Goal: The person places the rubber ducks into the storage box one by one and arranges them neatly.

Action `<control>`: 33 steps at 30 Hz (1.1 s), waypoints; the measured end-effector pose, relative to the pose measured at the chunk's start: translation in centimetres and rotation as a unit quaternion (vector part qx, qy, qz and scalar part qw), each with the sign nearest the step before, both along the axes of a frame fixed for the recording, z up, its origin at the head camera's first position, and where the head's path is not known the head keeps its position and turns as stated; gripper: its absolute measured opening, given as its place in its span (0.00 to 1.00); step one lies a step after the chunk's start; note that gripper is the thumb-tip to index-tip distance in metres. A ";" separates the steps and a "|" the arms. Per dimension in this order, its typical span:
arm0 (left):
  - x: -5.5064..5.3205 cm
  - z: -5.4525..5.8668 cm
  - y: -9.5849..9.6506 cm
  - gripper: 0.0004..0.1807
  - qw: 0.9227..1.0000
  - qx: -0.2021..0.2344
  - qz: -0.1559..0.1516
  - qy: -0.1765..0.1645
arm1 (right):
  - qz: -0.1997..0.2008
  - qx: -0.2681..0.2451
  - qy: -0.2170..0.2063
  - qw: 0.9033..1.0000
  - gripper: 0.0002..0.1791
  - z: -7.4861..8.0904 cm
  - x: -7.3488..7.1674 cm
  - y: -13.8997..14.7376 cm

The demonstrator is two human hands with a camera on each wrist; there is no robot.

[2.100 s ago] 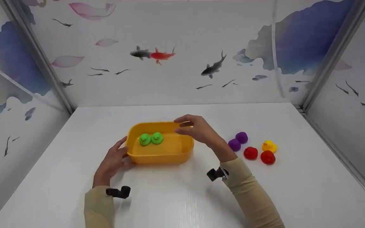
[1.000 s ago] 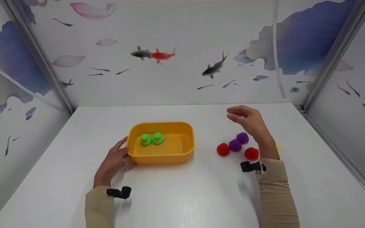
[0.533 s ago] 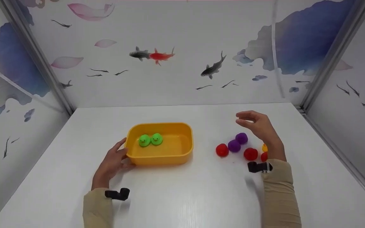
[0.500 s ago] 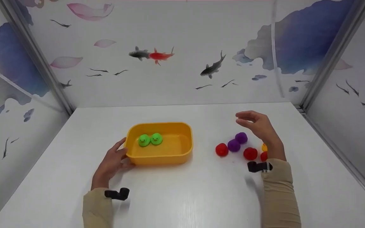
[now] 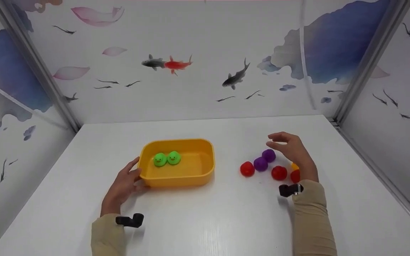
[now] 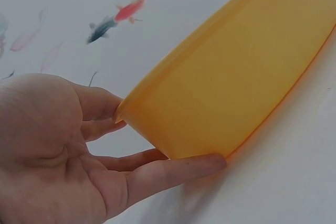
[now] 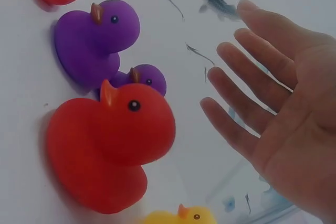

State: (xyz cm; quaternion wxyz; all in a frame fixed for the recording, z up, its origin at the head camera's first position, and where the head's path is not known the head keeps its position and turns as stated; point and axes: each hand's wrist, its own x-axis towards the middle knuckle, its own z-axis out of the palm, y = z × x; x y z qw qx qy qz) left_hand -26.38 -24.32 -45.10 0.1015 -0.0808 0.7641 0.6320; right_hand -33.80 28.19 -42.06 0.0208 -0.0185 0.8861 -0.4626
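A yellow plastic tub [image 5: 176,181] stands on the white table with two green rubber ducks [image 5: 160,159] side by side in its left half. My left hand [image 5: 121,186] holds the tub's left end; in the left wrist view the thumb lies along its lower wall, with other fingers at the rim and end wall. My right hand [image 5: 292,149], fingers spread and nothing in it, hovers over the loose ducks. Beneath and left of it sit two purple rubber ducks [image 5: 261,164] and a red duck [image 7: 105,150]. The right forearm partly hides another red duck and a yellow duck [image 7: 181,216].
Another red duck [image 5: 247,169] sits left of the purple pair, apart from the tub. White panels [image 5: 205,85] printed with fish and petals close off the back and both sides. Each wrist bears a small black camera [image 5: 290,190].
My right hand has gone from above the tub to the right, then sunk slightly toward the ducks. The leftmost red duck has come out from behind the forearm. My left hand keeps its hold.
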 end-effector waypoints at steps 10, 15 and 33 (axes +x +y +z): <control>0.0 -0.2 -0.1 0.33 1.000 0.022 -0.002 0.006 | -0.014 0.056 -0.020 0.998 0.33 -0.7 -0.1 0.3; -0.1 -0.3 0.0 0.32 1.000 0.017 0.004 0.006 | -0.013 0.059 -0.042 0.997 0.35 -1.8 0.0 0.3; -0.3 -0.3 0.0 0.32 1.000 0.029 0.005 0.001 | -0.015 0.068 -0.078 0.995 0.31 -2.8 -0.2 -0.2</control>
